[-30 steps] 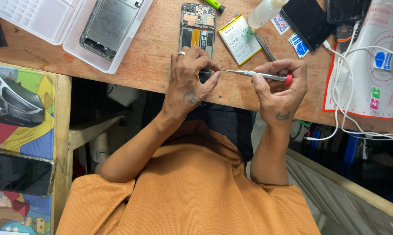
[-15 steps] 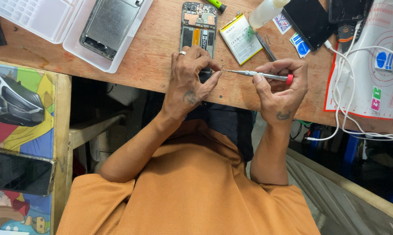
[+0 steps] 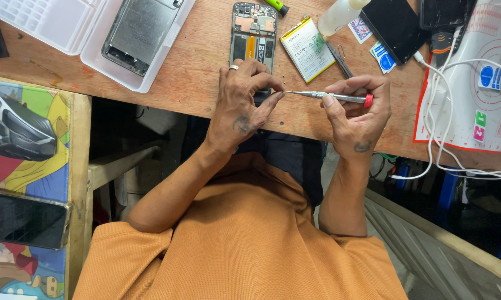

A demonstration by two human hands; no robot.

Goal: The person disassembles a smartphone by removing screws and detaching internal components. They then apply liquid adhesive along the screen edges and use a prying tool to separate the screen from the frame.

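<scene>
The wooden table (image 3: 195,83) fills the upper part of the view, its near edge running just under both hands. On its right end lies a white mat with a red border (image 3: 472,78), crossed by a white cable (image 3: 444,133) that droops over the table edge. At the left end sits a clear plastic tray (image 3: 89,55) holding a second opened phone (image 3: 139,36).

The opened phone (image 3: 254,33) being worked on lies face down in the middle, back cover off, its lower end hidden beneath the left hand. Just to its right, not touching, lies a loose battery (image 3: 307,48), with tweezers (image 3: 339,60) beside that and a pale bottle (image 3: 339,15) farther back. A dark slab (image 3: 396,28) lies to the right of the bottle.

The left hand (image 3: 245,105), a ring on one finger, is curled over the phone's bottom end, fingers bent and pressing down, with the thumb stretched toward the screwdriver tip. The right hand (image 3: 356,114) is closed around a thin screwdriver (image 3: 328,96) with a red cap, pinching it between thumb and fingertips; the tool lies nearly level, its tip meeting the left thumb at the phone's lower edge.

Bare wood lies between the tray and the phone, and a narrow strip between the right hand and the mat. Below the near edge there is only the person's lap.
</scene>
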